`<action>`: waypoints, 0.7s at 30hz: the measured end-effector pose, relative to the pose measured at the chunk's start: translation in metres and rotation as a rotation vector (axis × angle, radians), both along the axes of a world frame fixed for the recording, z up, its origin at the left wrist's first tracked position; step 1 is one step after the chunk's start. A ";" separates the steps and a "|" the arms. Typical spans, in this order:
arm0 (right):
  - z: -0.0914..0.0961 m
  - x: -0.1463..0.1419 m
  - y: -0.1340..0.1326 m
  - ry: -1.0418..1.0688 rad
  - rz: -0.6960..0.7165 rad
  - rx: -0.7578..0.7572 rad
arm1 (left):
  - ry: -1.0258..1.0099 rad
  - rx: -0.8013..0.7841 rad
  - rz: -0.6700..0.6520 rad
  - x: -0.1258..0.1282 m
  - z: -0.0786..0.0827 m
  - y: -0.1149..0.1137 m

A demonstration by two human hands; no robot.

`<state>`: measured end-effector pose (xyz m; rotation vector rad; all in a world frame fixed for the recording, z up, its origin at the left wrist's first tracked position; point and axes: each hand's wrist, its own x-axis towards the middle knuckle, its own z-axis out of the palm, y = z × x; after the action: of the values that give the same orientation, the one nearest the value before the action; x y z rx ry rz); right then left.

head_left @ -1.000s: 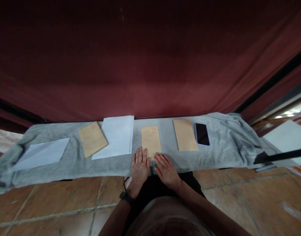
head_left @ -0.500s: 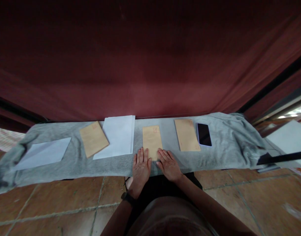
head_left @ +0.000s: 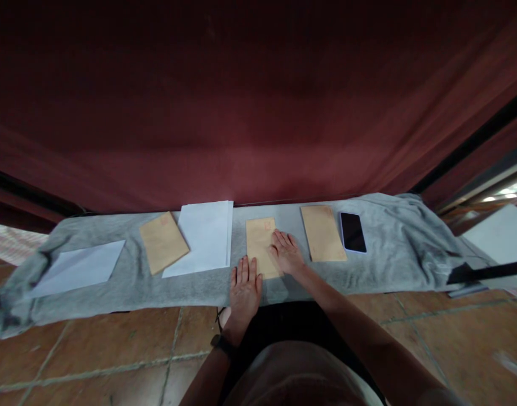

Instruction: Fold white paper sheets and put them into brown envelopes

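A tan paper envelope [head_left: 260, 242] with a small red mark near its top right lies lengthwise in front of me on grey cloth. My left hand [head_left: 244, 287] rests flat at its lower left corner, fingers stretched out and pointing away from me. On the envelope's right edge, about halfway up, lies my right hand [head_left: 287, 252], its fingers extended and touching the paper. Neither hand grips anything. A second tan envelope or envelope stack [head_left: 323, 233] lies to the right of my right hand.
Left of my hands are white paper sheets [head_left: 205, 234], partly under a tan envelope stack [head_left: 163, 242]. Another white sheet [head_left: 78, 268] lies farther left. A dark-screened phone [head_left: 353, 232] is at right. Grey cloth [head_left: 393, 248] covers the narrow surface, backed by a dark red panel [head_left: 258, 141].
My right hand has slid up along the envelope's right edge, away from me. My left hand stays at the lower left corner. The view has shifted slightly.
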<state>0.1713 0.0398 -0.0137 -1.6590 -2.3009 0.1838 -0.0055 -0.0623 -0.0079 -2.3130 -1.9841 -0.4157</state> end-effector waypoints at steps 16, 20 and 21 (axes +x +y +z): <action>-0.002 0.009 -0.009 -0.008 0.029 0.019 | -0.055 0.001 -0.009 0.000 0.002 0.000; -0.001 0.013 -0.026 0.015 0.053 0.051 | -0.042 -0.006 -0.001 0.000 0.002 0.000; 0.000 0.014 -0.030 0.019 0.060 0.054 | -0.040 -0.007 0.001 0.000 0.002 0.000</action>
<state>0.1853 0.0099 -0.0134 -1.5576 -2.3221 0.1485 -0.0051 -0.0619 -0.0061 -2.3253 -2.0077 -0.4595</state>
